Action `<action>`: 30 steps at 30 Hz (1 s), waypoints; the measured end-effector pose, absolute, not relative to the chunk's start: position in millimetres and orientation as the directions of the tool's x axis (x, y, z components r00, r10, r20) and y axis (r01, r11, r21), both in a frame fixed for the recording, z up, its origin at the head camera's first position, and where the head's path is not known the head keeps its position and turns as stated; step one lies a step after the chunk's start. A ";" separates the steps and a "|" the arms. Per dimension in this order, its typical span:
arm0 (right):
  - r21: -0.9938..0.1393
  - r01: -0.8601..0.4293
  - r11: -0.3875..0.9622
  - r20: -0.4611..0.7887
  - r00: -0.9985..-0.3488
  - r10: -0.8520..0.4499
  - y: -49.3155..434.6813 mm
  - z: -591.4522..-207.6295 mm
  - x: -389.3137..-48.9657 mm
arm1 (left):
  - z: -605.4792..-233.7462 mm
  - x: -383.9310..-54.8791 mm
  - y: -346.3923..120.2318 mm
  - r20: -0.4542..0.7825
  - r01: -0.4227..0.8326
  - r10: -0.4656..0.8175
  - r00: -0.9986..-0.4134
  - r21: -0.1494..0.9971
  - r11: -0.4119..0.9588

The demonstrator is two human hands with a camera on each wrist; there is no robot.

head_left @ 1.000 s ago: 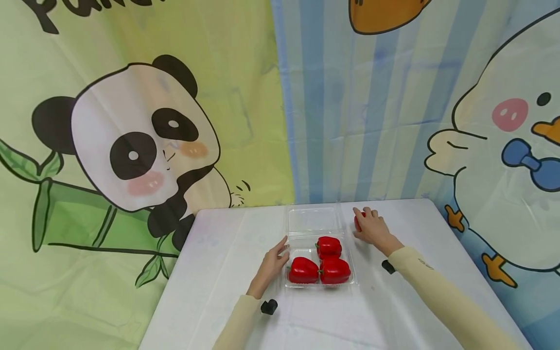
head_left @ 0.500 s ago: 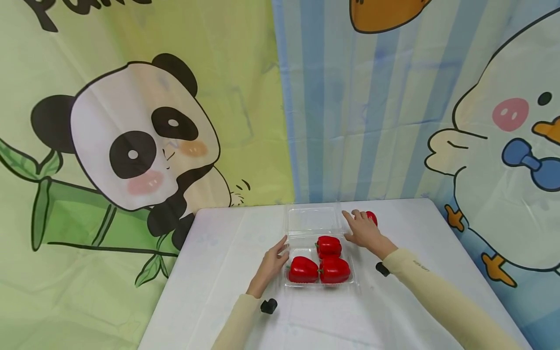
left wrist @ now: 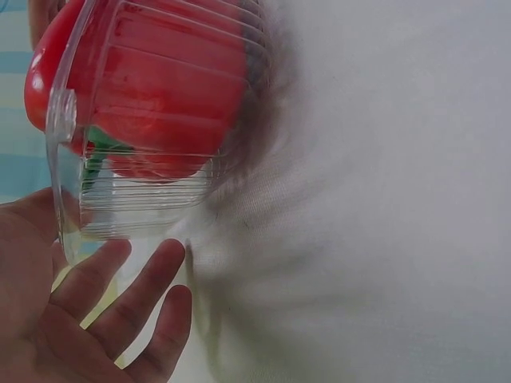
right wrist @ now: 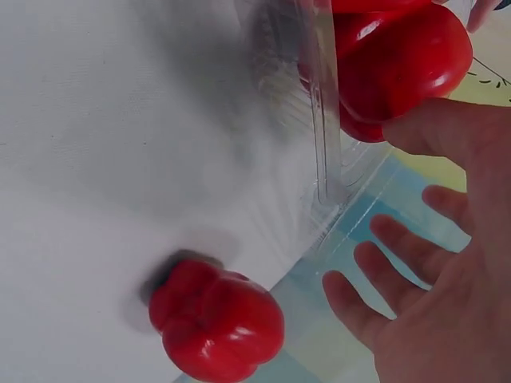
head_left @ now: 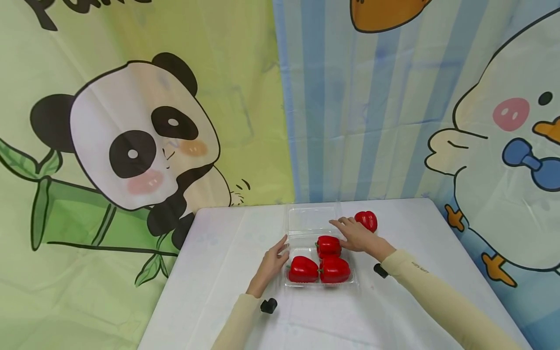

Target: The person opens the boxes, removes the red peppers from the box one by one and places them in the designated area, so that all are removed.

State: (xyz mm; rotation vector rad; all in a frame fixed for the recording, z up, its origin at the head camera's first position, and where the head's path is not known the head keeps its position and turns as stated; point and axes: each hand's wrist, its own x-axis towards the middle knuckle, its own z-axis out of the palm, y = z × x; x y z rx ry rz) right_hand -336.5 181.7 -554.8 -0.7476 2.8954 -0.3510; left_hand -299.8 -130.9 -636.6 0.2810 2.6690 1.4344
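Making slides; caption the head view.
Left hand and right hand at an open clamshell with three red bell peppers, a fourth outside.

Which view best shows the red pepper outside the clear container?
Right wrist: the loose pepper appears large and uncovered, lying apart from the clear container. The head view shows it small, partly hidden by the right hand; I cannot identify it in the left wrist view.

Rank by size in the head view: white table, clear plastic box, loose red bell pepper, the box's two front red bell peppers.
White table
Clear plastic box
Front-left red pepper and front-right red pepper: alike, unranked
Loose red bell pepper, though farther away
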 end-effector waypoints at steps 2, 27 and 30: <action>-0.262 -0.473 0.841 -0.087 -0.856 -0.509 180.0 -554.7 -335.2 | -637.2 -299.9 -131.1 -0.001 0.114 0.207 -0.978 0.834 0.540; -0.288 -0.600 0.746 -0.153 -0.740 -0.655 170.7 -562.0 -328.6 | -637.1 -299.5 -130.7 -0.019 0.092 0.197 -0.980 0.837 0.539; -0.296 -0.618 0.729 -0.144 -0.725 -0.673 170.1 -562.3 -327.8 | -637.4 -300.0 -130.5 -0.017 0.094 0.197 -0.980 0.835 0.542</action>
